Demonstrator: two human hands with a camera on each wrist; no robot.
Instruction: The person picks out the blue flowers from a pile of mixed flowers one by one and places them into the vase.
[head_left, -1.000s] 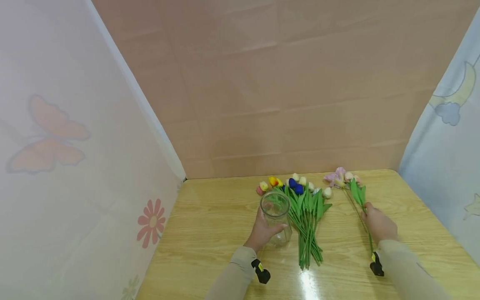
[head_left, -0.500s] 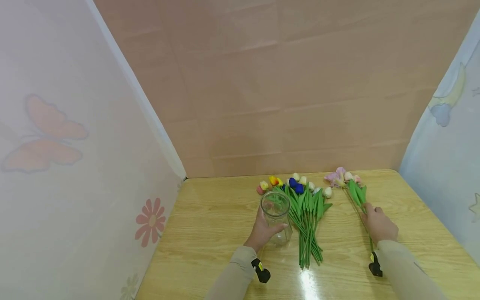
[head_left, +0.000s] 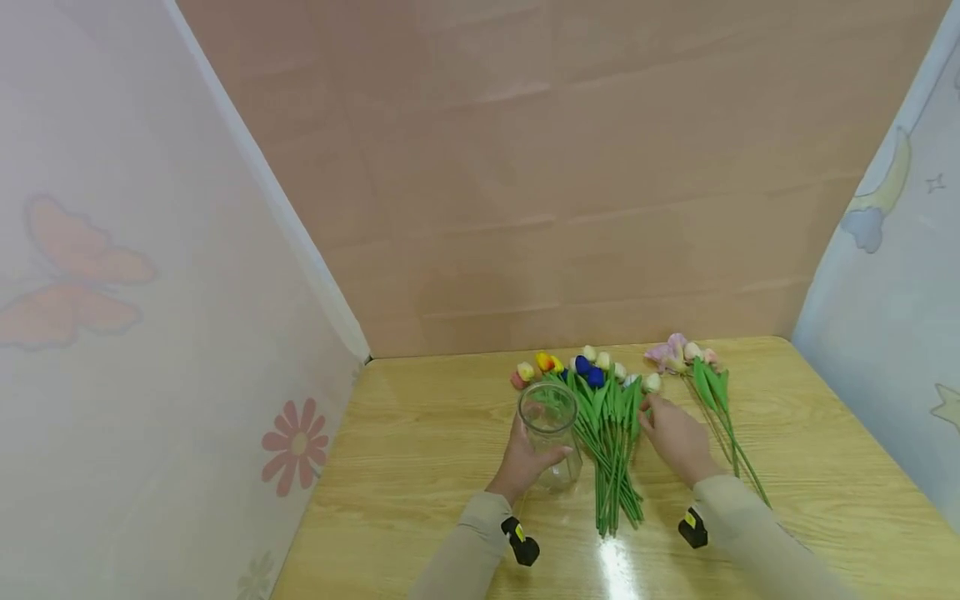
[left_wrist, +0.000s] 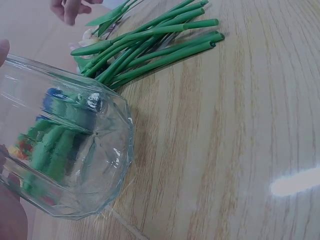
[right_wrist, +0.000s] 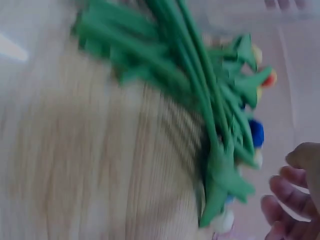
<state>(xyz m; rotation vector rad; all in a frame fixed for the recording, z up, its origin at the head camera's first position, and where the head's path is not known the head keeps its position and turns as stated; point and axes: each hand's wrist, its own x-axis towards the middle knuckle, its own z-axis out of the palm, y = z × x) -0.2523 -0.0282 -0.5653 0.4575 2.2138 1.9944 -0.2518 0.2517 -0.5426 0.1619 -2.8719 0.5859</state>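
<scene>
My left hand (head_left: 522,463) grips a clear glass vase (head_left: 561,477) around its side, left of a bunch of tulips (head_left: 615,454) lying on the table. In the left wrist view the vase (left_wrist: 102,170) is tilted, with flowers showing through its glass. My right hand (head_left: 681,440) is at the bunch's right side, near the leaves and a white tulip head. The right wrist view shows its fingers (right_wrist: 290,197) spread and lightly bent, holding nothing, beside the blurred bunch (right_wrist: 200,75).
A smaller group of flowers, with a purple bloom (head_left: 667,353) and green leaves (head_left: 711,385), lies on the table's right. Behind the wooden table (head_left: 420,433) hangs a brown backdrop (head_left: 480,200), with patterned sheets at both sides.
My right hand has let go of the stem in the right-hand group and moved left to the bunch. The left hand still holds the vase in place.
</scene>
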